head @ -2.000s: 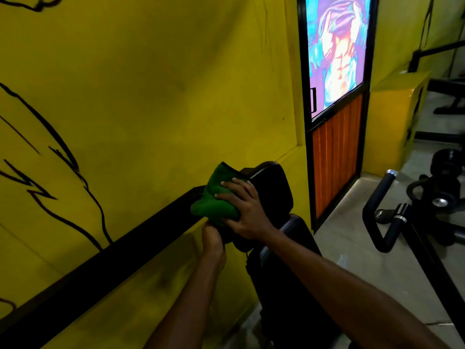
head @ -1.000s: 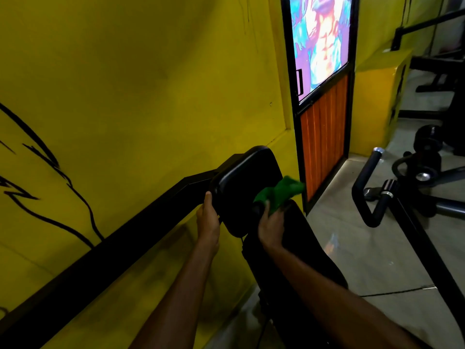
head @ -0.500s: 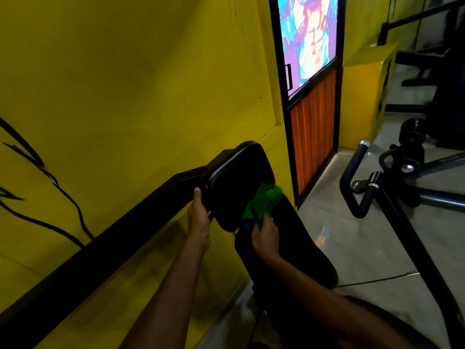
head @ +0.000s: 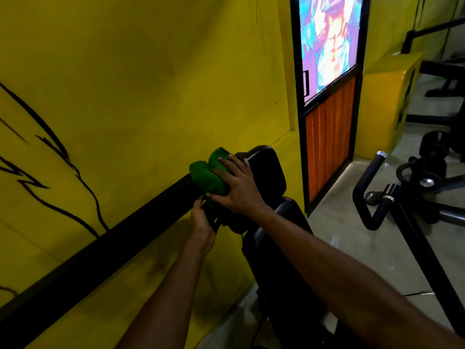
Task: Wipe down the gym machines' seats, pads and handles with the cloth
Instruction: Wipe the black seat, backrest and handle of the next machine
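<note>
A black head pad [head: 266, 170] tops a black backrest [head: 281, 260] standing against the yellow wall. A green cloth [head: 206, 175] lies bunched over the pad's upper left edge. My right hand [head: 239, 187] presses the cloth onto the pad with spread fingers. My left hand [head: 202, 222] grips the pad's lower left edge from below. The pad's left part is hidden behind cloth and hands.
A black rail [head: 100, 250] runs along the yellow wall [head: 151, 84]. A door [head: 329, 96] with an orange lower panel stands beyond the pad. To the right are a curved black handle [head: 370, 195], weight plates [head: 432, 170] and a yellow box [head: 387, 104] on the tiled floor.
My right hand has carried the cloth from the pad's lower right up to its upper left edge. My left hand still holds the pad's left side, slightly lower.
</note>
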`<move>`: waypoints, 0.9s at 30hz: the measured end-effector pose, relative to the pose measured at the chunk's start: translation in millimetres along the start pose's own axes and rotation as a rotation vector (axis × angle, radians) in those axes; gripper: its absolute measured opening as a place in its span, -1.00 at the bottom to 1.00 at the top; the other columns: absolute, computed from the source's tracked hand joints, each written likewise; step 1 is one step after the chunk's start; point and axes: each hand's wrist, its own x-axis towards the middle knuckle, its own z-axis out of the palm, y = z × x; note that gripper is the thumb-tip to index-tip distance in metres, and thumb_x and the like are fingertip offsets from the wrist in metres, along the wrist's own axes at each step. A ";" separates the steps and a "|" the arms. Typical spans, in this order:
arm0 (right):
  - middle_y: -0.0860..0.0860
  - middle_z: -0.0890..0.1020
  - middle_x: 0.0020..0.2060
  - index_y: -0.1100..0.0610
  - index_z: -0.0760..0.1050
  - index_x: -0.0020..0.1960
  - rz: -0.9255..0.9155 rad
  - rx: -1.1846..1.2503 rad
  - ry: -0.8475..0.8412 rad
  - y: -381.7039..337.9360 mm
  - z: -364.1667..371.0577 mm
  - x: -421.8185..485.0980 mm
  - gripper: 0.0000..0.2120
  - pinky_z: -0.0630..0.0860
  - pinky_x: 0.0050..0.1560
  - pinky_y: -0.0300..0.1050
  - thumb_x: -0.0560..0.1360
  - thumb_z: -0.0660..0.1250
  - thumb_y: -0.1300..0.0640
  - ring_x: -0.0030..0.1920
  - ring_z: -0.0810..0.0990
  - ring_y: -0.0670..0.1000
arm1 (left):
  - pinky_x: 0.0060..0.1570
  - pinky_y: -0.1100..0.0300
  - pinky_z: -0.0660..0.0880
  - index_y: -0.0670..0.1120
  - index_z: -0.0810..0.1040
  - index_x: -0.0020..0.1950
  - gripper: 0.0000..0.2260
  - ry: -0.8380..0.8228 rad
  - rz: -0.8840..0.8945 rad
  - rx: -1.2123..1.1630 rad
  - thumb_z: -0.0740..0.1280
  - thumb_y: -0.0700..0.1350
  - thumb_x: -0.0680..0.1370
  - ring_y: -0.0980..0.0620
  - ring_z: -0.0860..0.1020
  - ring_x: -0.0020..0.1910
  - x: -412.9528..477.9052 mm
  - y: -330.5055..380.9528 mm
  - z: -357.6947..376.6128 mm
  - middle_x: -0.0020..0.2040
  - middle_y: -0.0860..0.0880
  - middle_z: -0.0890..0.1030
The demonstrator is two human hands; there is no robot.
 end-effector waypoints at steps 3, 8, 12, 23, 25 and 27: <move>0.11 0.68 0.18 0.14 0.64 0.25 0.056 0.053 0.058 -7.0 1.4 23.6 -0.51 0.22 0.47 0.14 0.44 0.50 -0.13 0.27 0.58 0.17 | -0.06 0.07 0.49 -0.06 0.56 0.31 -0.58 0.037 0.020 0.013 0.02 0.09 0.67 -0.09 0.61 0.07 -1.2 -4.5 5.3 0.13 -0.14 0.66; 0.09 0.32 0.57 0.07 0.41 0.53 0.143 0.077 0.181 -22.6 16.3 -25.5 -0.37 0.05 0.61 0.16 0.56 0.34 -0.22 0.62 0.17 0.11 | 0.11 0.00 0.52 -0.06 0.56 0.27 -0.53 -0.008 0.003 -0.146 0.00 0.18 0.67 -0.09 0.62 0.11 -5.3 -8.9 10.9 0.15 -0.11 0.66; 0.07 -0.13 0.67 -0.04 -0.02 0.68 0.207 0.085 0.024 -3.8 24.5 -104.1 -0.22 0.04 0.60 0.29 0.61 0.31 -0.14 0.66 -0.17 0.11 | 0.15 -0.02 0.50 -0.12 0.51 0.34 -0.47 0.041 -0.023 -0.150 0.00 0.22 0.66 -0.11 0.56 0.18 -18.3 -27.9 -2.1 0.22 -0.14 0.60; 0.13 0.56 0.37 0.01 0.33 0.57 0.728 0.089 -0.234 -7.4 -15.9 -157.0 -0.39 0.52 0.22 0.04 0.54 0.35 0.17 0.31 0.55 0.21 | 0.07 -0.10 0.54 -0.01 0.37 0.37 -0.73 0.124 0.042 0.336 0.19 -0.05 0.67 0.07 0.52 -0.02 -60.9 -73.1 24.1 0.13 -0.01 0.52; 0.16 0.65 0.22 0.00 0.48 0.46 0.807 0.229 -0.244 -2.4 -48.2 -153.5 -0.52 0.55 0.15 0.02 0.54 0.35 0.12 0.22 0.61 0.22 | 0.05 -0.16 0.57 -0.02 0.43 0.31 -0.74 0.142 -0.022 0.364 0.24 -0.03 0.63 0.00 0.56 -0.05 -69.2 -90.5 26.3 0.10 -0.05 0.57; 0.16 0.65 0.19 0.06 0.53 0.41 0.872 0.393 -0.305 3.3 -79.8 -161.3 -0.57 0.57 0.16 0.03 0.54 0.35 0.15 0.18 0.62 0.19 | 0.00 -0.19 0.61 -0.03 0.50 0.27 -0.69 0.129 -0.088 0.405 0.28 0.05 0.57 -0.11 0.61 -0.03 -79.1 -109.4 32.8 0.07 -0.09 0.62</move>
